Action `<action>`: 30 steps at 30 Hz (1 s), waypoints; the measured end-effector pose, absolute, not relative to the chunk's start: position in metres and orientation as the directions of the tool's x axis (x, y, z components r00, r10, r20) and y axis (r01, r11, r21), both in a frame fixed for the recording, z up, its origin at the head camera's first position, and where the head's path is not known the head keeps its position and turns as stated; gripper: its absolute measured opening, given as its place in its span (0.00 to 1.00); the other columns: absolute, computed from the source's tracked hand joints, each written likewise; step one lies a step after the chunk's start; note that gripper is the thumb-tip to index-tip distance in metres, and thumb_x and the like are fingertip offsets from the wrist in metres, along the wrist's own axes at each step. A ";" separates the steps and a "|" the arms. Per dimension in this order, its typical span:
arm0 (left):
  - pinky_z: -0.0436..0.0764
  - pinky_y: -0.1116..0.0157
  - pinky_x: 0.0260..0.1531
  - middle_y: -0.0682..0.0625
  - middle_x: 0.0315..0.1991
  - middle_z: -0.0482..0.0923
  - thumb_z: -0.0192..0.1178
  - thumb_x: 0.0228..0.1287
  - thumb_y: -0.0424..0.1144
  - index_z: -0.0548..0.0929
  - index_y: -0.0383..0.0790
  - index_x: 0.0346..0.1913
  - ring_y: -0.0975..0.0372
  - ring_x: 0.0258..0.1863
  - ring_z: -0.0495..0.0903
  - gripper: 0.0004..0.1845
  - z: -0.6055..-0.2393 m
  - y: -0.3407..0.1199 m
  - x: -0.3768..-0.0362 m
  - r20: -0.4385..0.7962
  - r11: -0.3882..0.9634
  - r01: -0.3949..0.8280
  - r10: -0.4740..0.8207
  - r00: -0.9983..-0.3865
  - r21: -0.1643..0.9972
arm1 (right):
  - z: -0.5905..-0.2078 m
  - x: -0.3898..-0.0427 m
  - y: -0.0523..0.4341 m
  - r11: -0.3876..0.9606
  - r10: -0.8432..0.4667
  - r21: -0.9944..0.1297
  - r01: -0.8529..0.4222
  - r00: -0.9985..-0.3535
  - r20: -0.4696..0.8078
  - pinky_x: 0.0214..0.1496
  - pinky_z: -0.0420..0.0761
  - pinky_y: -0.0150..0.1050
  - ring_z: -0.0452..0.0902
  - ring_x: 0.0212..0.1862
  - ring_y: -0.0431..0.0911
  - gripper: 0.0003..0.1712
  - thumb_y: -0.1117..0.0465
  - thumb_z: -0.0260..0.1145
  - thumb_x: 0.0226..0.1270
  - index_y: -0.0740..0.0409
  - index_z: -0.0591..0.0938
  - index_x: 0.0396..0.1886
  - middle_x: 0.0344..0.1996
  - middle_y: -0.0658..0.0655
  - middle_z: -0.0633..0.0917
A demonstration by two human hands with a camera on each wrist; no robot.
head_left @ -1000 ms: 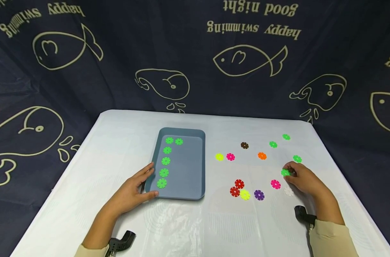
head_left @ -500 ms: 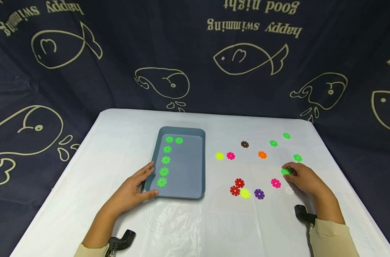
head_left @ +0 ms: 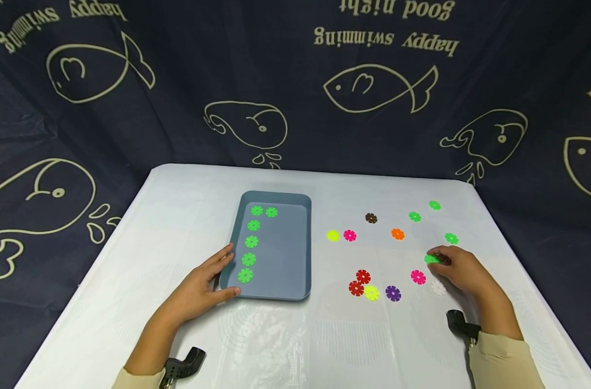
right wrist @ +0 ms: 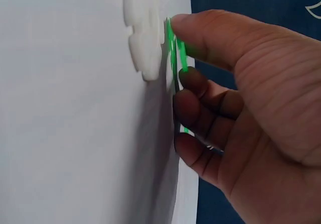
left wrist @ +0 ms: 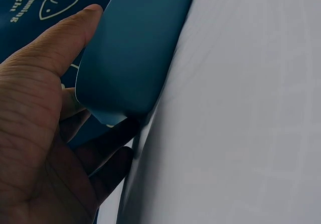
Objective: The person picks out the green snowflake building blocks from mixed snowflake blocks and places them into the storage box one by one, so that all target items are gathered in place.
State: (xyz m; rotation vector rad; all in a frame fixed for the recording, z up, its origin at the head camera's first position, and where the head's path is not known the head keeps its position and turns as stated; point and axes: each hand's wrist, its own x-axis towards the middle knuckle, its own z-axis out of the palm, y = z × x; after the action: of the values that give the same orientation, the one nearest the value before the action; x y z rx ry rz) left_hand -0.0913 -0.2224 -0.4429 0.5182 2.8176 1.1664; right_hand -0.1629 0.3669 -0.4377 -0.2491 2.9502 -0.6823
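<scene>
A blue tray lies left of centre on the white table, with several green flower discs in a column along its left side. My left hand grips the tray's near left corner, thumb on the front rim and fingers along the side. My right hand pinches a green disc between thumb and fingers at the table surface; the right wrist view shows the disc's thin edge under my thumb. A white disc lies just beside this hand.
Loose discs are scattered right of the tray: yellow, pink, brown, orange, three green, two red, purple, another pink. A dark fish-print cloth hangs behind the table.
</scene>
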 end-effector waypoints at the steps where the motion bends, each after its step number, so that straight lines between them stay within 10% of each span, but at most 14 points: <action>1: 0.60 0.45 0.68 0.54 0.78 0.52 0.70 0.58 0.58 0.64 0.33 0.74 0.49 0.75 0.53 0.49 -0.443 -0.222 -0.091 0.082 0.659 0.287 0.324 -0.943 0.695 | -0.437 -0.163 0.366 0.885 -0.182 -0.444 -0.140 -0.982 -0.055 0.44 0.77 0.52 0.74 0.39 0.52 0.17 0.63 0.72 0.61 0.65 0.83 0.49 0.35 0.56 0.82; 30: 0.61 0.45 0.68 0.54 0.78 0.52 0.69 0.58 0.59 0.65 0.33 0.74 0.49 0.75 0.53 0.48 -0.443 -0.223 -0.091 0.077 0.662 0.286 0.327 -0.942 0.693 | -0.437 -0.163 0.364 0.864 -0.241 -0.472 -0.175 -0.967 -0.083 0.48 0.75 0.56 0.74 0.42 0.56 0.18 0.68 0.69 0.63 0.70 0.80 0.51 0.39 0.62 0.81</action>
State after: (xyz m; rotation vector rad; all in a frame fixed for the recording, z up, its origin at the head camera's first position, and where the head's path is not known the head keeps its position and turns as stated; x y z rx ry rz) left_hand -0.0910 -0.2229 -0.4430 0.5191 2.8141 1.1590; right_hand -0.1634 0.3642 -0.4366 -0.3248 2.8984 -0.7136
